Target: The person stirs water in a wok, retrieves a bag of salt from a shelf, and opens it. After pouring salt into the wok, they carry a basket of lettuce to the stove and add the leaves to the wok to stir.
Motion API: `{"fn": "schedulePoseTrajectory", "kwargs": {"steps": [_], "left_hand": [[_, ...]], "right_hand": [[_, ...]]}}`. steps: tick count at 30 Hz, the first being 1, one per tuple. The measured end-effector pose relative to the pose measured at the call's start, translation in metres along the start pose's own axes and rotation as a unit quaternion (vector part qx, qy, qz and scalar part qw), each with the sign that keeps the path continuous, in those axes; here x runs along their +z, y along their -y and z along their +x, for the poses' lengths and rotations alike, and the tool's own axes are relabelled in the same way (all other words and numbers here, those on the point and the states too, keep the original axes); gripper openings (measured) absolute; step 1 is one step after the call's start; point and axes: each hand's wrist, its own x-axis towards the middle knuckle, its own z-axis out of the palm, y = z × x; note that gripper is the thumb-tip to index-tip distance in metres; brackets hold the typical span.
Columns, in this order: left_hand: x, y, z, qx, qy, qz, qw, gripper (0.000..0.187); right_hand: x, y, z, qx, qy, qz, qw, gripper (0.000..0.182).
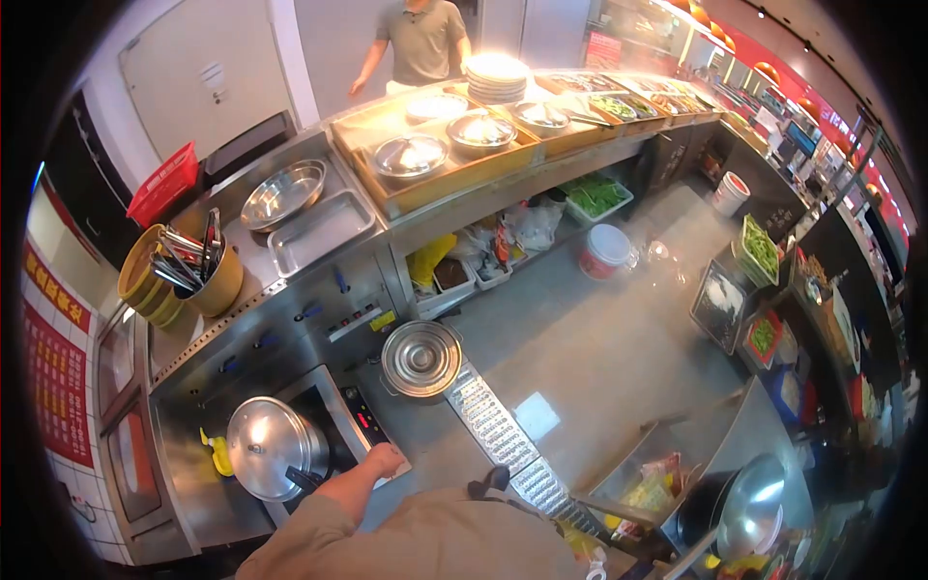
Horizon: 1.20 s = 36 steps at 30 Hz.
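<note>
My left hand (pixel 388 460) is at the front edge of the induction cooker (pixel 360 418), just beside its lit red display. How its fingers are bent is too small to make out. Left of that hand, a large silver pressure cooker (pixel 275 447) with a closed lid and a black handle rests on the cooker's black top. My forearm passes close by the handle. Behind the pot stands a yellow bottle (pixel 220 452). My right hand is out of sight.
Beyond the stove, a steel counter (pixel 253 253) bears a steel tray (pixel 324 232) and a utensil bucket (pixel 215 275). Lidded dishes (pixel 411 155) line the serving counter, with a person (pixel 422 43) behind it. A steel pot (pixel 422 358) and a white bucket (pixel 608 253) stand lower down, near a floor grate (pixel 493 419).
</note>
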Motion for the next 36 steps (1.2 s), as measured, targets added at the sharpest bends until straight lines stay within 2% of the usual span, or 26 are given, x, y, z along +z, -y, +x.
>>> {"fn": "schedulePoseTrajectory", "kwargs": {"steps": [1, 3, 5, 9, 12, 15, 18, 21, 24, 27, 30, 33, 36], "left_hand": [[0.013, 0.011, 0.011, 0.050, -0.005, 0.013, 0.999, 0.027], [0.014, -0.005, 0.025, 0.044, 0.013, 0.001, 0.999, 0.027], [0.008, -0.049, 0.016, -0.069, 0.060, -0.051, 0.995, 0.030], [-0.012, -0.100, 0.047, -0.057, 0.071, 0.036, 0.995, 0.036], [-0.030, -0.135, 0.087, 0.010, 0.018, 0.112, 0.994, 0.037], [-0.053, -0.189, 0.124, 0.022, -0.010, 0.102, 0.995, 0.035], [-0.059, -0.234, 0.162, 0.000, -0.001, -0.057, 0.998, 0.033], [-0.058, -0.263, 0.196, 0.023, -0.020, -0.058, 0.998, 0.033], [-0.061, -0.280, 0.226, -0.012, 0.018, -0.042, 0.999, 0.033], [-0.093, -0.323, 0.230, -0.051, 0.078, 0.038, 0.995, 0.037], [-0.098, -0.330, 0.272, -0.038, 0.057, 0.107, 0.992, 0.041], [-0.111, -0.358, 0.317, -0.068, 0.089, 0.123, 0.986, 0.045], [-0.131, -0.408, 0.355, -0.022, 0.034, 0.120, 0.992, 0.045]], "right_hand": [[0.004, 0.008, 0.010, 0.020, 0.008, 0.003, 1.000, 0.040], [0.011, 0.023, 0.037, 0.047, 0.023, 0.013, 0.999, 0.040], [0.017, 0.037, 0.064, 0.064, 0.035, 0.018, 0.997, 0.039], [0.021, 0.071, 0.129, 0.074, 0.043, 0.030, 0.996, 0.039], [0.021, 0.098, 0.175, 0.078, 0.048, 0.038, 0.995, 0.038], [0.019, 0.125, 0.215, 0.079, 0.055, 0.041, 0.995, 0.037], [0.018, 0.152, 0.253, 0.081, 0.062, 0.040, 0.994, 0.037], [0.018, 0.176, 0.290, 0.087, 0.066, 0.039, 0.993, 0.036], [0.020, 0.198, 0.329, 0.094, 0.065, 0.039, 0.993, 0.036], [0.022, 0.223, 0.362, 0.112, 0.063, 0.042, 0.991, 0.035], [0.022, 0.256, 0.403, 0.127, 0.061, 0.048, 0.989, 0.035], [0.019, 0.286, 0.443, 0.121, 0.057, 0.053, 0.990, 0.034], [0.017, 0.308, 0.478, 0.118, 0.053, 0.071, 0.989, 0.034]]}}
